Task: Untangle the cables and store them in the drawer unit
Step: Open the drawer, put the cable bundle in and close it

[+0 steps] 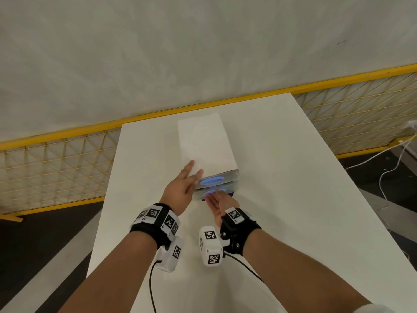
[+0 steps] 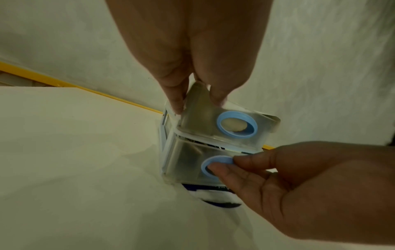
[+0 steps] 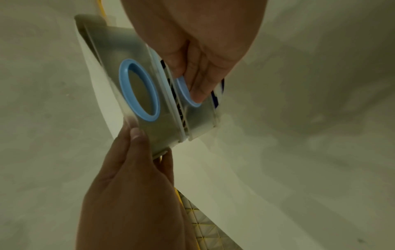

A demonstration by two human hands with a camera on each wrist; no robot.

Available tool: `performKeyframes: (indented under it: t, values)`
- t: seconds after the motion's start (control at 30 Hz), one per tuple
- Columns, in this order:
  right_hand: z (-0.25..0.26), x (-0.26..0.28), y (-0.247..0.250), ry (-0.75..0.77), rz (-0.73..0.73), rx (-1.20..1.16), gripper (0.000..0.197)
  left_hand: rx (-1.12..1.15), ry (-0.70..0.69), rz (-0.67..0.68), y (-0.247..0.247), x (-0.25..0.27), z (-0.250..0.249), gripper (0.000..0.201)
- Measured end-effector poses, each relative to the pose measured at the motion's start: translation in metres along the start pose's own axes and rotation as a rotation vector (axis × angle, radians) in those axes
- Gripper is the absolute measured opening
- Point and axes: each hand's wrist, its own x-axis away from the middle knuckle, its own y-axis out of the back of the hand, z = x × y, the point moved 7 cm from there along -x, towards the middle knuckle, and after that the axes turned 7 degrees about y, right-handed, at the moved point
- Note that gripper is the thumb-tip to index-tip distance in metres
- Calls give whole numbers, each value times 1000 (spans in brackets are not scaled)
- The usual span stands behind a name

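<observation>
The right hand (image 2: 303,191) holds the lower drawer (image 2: 188,162) by its blue ring (image 2: 208,167): one fingertip is hooked into the hole and another pinches the ring's rim, a narrow grip on the pull. The left hand (image 1: 180,188) lies with straight fingers on the near-left top corner of the drawer unit (image 1: 205,141), thumb down the side, bracing it without clasping.

The unit stands mid-counter, its two drawer fronts facing the person. The upper drawer (image 2: 224,125) has its own blue ring and looks closed; the lower front appears slightly out of line with it, with dark strands, probably cables, showing through the gap along its top edge. No cable lies on the counter (image 1: 293,199).

The unit seems to be light, thin plastic, with frosted, smooth drawer fronts that would offer little purchase. The ring is the only sound place to hold a drawer, and a steadying hand on top is sensible, since so light a box would likely slide on the smooth counter. Cables are limp and springy, so a loop could catch in the gap.

A dark blue and white object (image 2: 213,197) lies under the unit's near edge; what it is cannot be told. A yellow mesh fence (image 1: 56,172) runs behind the counter, and white cords (image 1: 383,168) trail on the floor at far right, well apart.
</observation>
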Motion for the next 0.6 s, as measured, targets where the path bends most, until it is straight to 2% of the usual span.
performKeyframes:
  t: [0.4, 0.53, 0.6]
  values:
    - [14, 5, -7, 37, 58, 31, 28, -38, -26, -6, 0, 0, 0, 44]
    - [13, 9, -5, 36, 81, 41, 25, 31, -35, -62, 2, 6, -1, 40]
    - [14, 10, -4, 44, 93, 69, 19, 106, 17, -124, 5, 8, -2, 41]
